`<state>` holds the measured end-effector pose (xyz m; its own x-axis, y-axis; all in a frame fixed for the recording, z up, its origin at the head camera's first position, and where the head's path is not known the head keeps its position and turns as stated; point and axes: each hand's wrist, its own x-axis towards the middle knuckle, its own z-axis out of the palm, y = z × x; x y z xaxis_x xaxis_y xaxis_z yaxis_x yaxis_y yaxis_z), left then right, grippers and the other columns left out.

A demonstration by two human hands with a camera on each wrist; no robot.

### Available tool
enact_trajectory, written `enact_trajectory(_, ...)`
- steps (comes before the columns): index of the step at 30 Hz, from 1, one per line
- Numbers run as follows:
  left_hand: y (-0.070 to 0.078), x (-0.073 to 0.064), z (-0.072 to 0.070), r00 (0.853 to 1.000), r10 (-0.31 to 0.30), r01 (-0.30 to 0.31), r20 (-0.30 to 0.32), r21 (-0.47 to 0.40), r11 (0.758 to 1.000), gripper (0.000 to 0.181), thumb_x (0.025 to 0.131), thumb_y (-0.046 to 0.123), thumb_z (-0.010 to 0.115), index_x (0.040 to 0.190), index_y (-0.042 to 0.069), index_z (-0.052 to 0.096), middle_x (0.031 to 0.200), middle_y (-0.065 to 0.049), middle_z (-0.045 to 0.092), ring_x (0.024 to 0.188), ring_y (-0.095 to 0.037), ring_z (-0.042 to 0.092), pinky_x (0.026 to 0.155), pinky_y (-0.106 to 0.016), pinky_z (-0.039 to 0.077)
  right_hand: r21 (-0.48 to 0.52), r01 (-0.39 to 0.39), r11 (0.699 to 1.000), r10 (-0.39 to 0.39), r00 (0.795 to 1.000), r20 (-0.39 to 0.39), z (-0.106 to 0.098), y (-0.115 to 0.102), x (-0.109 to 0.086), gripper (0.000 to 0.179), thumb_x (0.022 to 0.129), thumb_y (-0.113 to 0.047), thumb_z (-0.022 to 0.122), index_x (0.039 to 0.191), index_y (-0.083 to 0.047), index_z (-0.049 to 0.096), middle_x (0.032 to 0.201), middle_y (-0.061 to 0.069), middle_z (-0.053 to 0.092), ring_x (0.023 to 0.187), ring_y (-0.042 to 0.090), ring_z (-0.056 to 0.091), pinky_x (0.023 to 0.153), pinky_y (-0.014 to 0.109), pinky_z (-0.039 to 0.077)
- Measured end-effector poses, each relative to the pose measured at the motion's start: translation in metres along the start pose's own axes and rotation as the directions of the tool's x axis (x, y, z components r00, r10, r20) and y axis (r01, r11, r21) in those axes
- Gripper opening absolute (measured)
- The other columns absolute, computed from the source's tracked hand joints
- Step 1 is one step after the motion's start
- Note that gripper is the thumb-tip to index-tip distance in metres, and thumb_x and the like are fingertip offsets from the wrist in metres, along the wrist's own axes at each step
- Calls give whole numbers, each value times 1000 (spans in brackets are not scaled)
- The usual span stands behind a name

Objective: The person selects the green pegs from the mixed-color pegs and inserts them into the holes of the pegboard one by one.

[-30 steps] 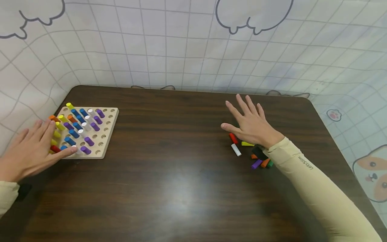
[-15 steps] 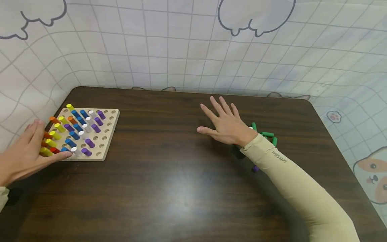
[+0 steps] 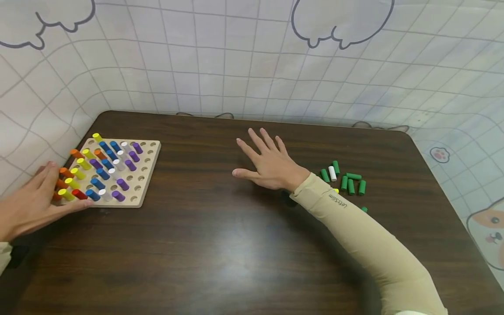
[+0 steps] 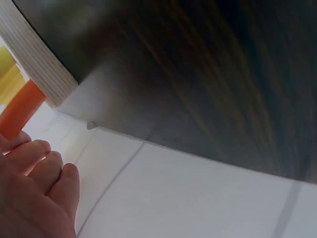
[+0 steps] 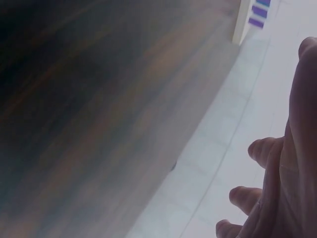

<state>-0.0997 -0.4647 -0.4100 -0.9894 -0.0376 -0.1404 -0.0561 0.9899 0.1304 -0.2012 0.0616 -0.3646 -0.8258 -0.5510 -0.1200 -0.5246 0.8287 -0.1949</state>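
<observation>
i'm resting my loose left hand (image 3: 29, 203) against the pegboard (image 3: 127, 200); my right hand (image 3: 271, 168) is hovering, fingers (image 3: 257, 142) spread, above the surface (image 3: 197, 245).

Pale wooden pegboard (image 3: 134, 201): one. Visible cylindrical pegs: seven green pegs (image 3: 351, 187), seven blue pegs (image 3: 103, 173), seven yellow pegs (image 3: 84, 164), six purple pegs (image 3: 123, 184), six white pegs (image 3: 332, 173). Orange pegs (image 3: 100, 155), red pegs (image 3: 79, 194): partly hidden, count uncertain.

Head view: moderate, even light and generally sharp; a pale glare patch marks the lower centre of the surface (image 3: 197, 166), with soft shadow beneath the right sleeve (image 3: 354, 229). Wrist views: softer, the surface dim, the wall (image 5: 213, 148) washed out. The right hand (image 5: 297, 173) appears shaded against that brightness.
</observation>
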Motion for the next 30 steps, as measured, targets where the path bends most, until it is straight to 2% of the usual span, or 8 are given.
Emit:
enact_trajectory(5, 2, 4, -4, 1000, 29, -29, -12, -17, 999, 131, 90, 73, 61, 159, -11, -12, 161, -47, 3, 141, -67, 24, 111, -81, 25, 12, 52, 999, -52, 998, 17, 6, -28, 21, 87, 99, -78, 35, 167, -35, 5, 178, 5, -6, 165, 33, -10, 132, 65, 1)
enact_trajectory(7, 3, 5, -6, 999, 46, -46, -27, -21, 999, 129, 89, 71, 64, 160, -10, -7, 158, -46, 14, 131, -64, 35, 108, -82, 31, 21, 66, 998, -67, 997, 30, 9, -40, 30, 87, 98, -78, 35, 167, -34, 6, 178, 5, -6, 165, 33, -11, 132, 65, 0)
enact_trajectory(8, 3, 5, -6, 999, 45, -46, -20, -24, 999, 129, 89, 71, 64, 160, -10, -8, 159, -46, 11, 135, -65, 32, 109, -81, 30, 28, 73, 997, -74, 997, 37, 11, -46, 35, 88, 98, -79, 35, 168, -33, 6, 178, 5, -6, 165, 33, -11, 132, 65, 0)
enact_trajectory(16, 8, 7, -7, 995, 91, -92, -40, -31, 995, 125, 89, 67, 69, 160, -9, 1, 150, -43, 28, 118, -58, 44, 102, -79, 40, 16, 84, 996, -86, 988, 125, 27, -107, 70, 92, 96, -84, 29, 167, -33, -1, 178, 1, -10, 165, 28, -12, 134, 60, -2)
enact_trajectory(21, 11, 8, -7, 995, 94, -94, -20, -27, 995, 127, 89, 69, 68, 160, -10, -2, 153, -43, 26, 121, -59, 44, 104, -78, 40, -40, 102, 994, -92, 974, 207, 33, -140, 84, 94, 94, -86, 28, 167, -35, -3, 177, -2, -13, 165, 25, -12, 134, 58, 0)
enact_trajectory(25, 16, 9, -8, 994, 110, -111, -8, -14, 994, 128, 89, 69, 67, 160, -11, -2, 152, -41, 24, 124, -57, 42, 108, -78, 38, -56, 97, 994, -83, 973, 216, 37, -160, 93, 95, 94, -86, 29, 167, -35, -4, 177, -1, -10, 166, 24, -6, 135, 57, 3)
enact_trajectory(27, 18, 9, -9, 993, 116, -116, 15, -15, 993, 128, 89, 70, 65, 160, -12, -4, 159, -41, 18, 135, -58, 37, 111, -78, 34, -54, 92, 994, -78, 975, 209, 40, -167, 97, 96, 94, -85, 30, 167, -33, -3, 178, 1, -7, 166, 24, -4, 135, 56, 4)
enact_trajectory(30, 23, 7, -10, 992, 112, -112, 58, -2, 994, 130, 90, 72, 61, 159, -12, -10, 166, -42, 1, 151, -61, 17, 114, -77, 27, -54, 71, 996, -59, 978, 201, 45, -175, 100, 98, 93, -86, 31, 168, -30, 0, 178, 3, -4, 166, 23, -1, 135, 54, 6)
